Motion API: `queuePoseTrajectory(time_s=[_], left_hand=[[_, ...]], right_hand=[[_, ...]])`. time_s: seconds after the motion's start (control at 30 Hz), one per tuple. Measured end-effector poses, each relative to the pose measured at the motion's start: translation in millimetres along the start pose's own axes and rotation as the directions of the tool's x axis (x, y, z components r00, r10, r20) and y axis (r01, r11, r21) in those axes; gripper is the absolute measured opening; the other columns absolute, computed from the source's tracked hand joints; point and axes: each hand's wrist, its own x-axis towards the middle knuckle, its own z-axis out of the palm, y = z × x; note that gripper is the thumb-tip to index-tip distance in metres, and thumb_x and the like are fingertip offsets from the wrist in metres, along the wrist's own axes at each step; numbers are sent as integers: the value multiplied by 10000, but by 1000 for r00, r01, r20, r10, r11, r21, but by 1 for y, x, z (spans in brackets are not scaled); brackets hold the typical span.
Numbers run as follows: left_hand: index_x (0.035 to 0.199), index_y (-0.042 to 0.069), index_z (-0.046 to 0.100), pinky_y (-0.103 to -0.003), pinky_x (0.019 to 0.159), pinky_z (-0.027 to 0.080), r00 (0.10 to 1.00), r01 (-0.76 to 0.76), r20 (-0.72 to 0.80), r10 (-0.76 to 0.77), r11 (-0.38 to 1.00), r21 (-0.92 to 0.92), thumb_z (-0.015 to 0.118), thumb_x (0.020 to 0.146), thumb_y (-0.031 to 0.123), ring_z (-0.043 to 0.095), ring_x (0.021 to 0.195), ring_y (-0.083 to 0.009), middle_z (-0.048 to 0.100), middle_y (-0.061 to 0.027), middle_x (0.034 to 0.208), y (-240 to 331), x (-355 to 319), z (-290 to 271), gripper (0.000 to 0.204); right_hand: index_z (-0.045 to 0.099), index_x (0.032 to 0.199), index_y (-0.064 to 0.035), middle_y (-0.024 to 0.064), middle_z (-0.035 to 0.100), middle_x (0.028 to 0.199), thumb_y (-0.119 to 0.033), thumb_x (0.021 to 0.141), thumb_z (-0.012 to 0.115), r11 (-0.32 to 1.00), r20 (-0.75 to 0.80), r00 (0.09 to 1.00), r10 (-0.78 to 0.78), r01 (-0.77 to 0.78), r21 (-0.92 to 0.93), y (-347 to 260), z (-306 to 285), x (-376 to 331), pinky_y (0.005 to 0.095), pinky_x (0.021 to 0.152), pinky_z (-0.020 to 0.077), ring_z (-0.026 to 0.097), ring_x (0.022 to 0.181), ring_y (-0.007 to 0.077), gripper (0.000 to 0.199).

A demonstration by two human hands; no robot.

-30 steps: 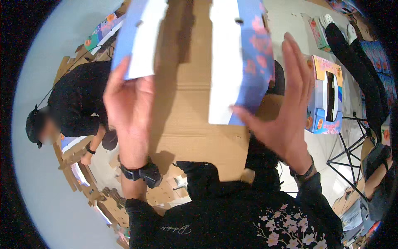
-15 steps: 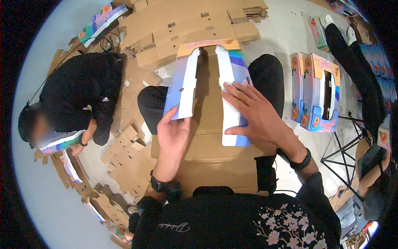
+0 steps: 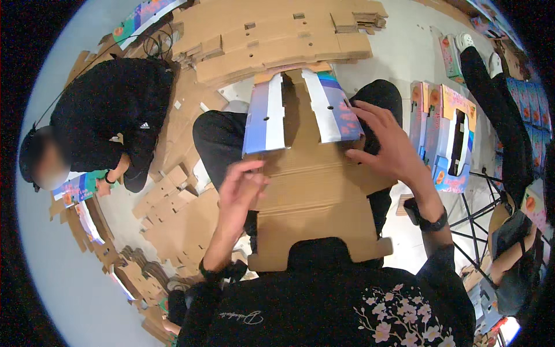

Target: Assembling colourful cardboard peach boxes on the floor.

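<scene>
Brown corrugated cardboard, a flat unfolded box blank [image 3: 315,191], lies across my lap with its long axis running straight away from me, from my chest out past my knees. At its far end two printed flaps, blue, white and purple [image 3: 265,115] [image 3: 329,107], stand up side by side with a gap of bare brown board between them.

My right hand [image 3: 384,144] is the nearer one to those flaps: it lies open, fingers spread, palm pressed down on the blank just beside the foot of the right flap. My left hand [image 3: 240,194] sits closer to my body on the blank's left edge, fingers loosely curled together over the rim; whether it truly pinches the board I cannot tell.

By count: one blank on my lap, two raised flaps, two hands on it. Off to my right one finished printed carton [image 3: 451,139] stands on the floor, and one stack of plain flat blanks [image 3: 277,40] lies beyond my knees.
</scene>
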Motion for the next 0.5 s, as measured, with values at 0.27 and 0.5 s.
queuePoseTrajectory(time_s=[0.27, 0.5], left_hand=[[1344, -26, 435, -398, 946, 439, 983, 163, -170, -68, 749, 643, 759, 829, 167, 509, 1121, -265, 488, -182, 1241, -5, -8, -44, 639], [1498, 63, 205, -402, 1026, 427, 906, -293, -63, 418, 730, 617, 637, 801, -42, 480, 1229, -266, 364, -181, 1435, -23, -19, -17, 827]], right_hand=[[439, 1391, -37, 223, 533, 1288, -285, 819, 742, 743, 231, 723, 650, -669, 2, -1, -2, -74, 449, 1043, 425, 524, 1212, 401, 693], [353, 1500, -93, 124, 572, 1252, -20, 758, 730, 764, 12, 873, 487, -433, 479, -17, 23, -80, 335, 916, 478, 586, 1082, 192, 836]])
